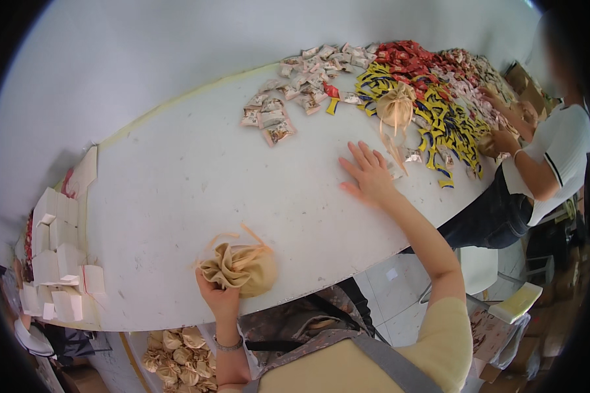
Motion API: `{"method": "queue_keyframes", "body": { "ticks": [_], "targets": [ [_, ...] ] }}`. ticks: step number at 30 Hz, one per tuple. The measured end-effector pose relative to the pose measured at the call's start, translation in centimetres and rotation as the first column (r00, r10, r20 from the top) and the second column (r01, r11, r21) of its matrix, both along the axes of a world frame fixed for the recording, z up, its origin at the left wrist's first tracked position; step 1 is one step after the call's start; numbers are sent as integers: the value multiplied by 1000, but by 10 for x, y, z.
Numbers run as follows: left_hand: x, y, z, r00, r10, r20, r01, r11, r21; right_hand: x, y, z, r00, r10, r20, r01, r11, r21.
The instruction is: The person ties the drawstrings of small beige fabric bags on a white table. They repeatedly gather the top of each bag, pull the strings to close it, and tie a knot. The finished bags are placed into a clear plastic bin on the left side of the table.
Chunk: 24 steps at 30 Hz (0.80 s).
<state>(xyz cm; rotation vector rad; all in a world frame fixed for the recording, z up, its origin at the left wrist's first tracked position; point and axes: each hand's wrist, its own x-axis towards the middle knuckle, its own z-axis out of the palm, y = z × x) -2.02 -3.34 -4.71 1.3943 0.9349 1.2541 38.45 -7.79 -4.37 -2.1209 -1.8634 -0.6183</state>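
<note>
My left hand grips the gathered neck of a tan drawstring pouch at the table's near edge. The pouch looks filled, and its peach ribbons trail over the top. Farther right, my right hand is spread with its fingers apart, over or on the white tabletop. Beyond that hand stands another tied pouch, its long ribbons hanging down toward my fingers. A small silvery packet lies partly hidden beside the right hand.
Wrapped sweets lie across the far right: pale packets, yellow-and-blue ones, red ones. A co-worker handles a pouch there. White boxes are stacked at left. Filled pouches sit below the table edge. A chair stands right.
</note>
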Motion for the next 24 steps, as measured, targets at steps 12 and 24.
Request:
{"method": "queue_keyframes", "body": {
  "ticks": [12,24],
  "targets": [
    [20,20,3,999,53,9,-53,997,-48,-85,151,18,909,414,-56,-395,894,210],
    [18,24,11,997,9,83,7,980,-197,52,290,-24,972,-235,16,236,968,-90]
  ]
}}
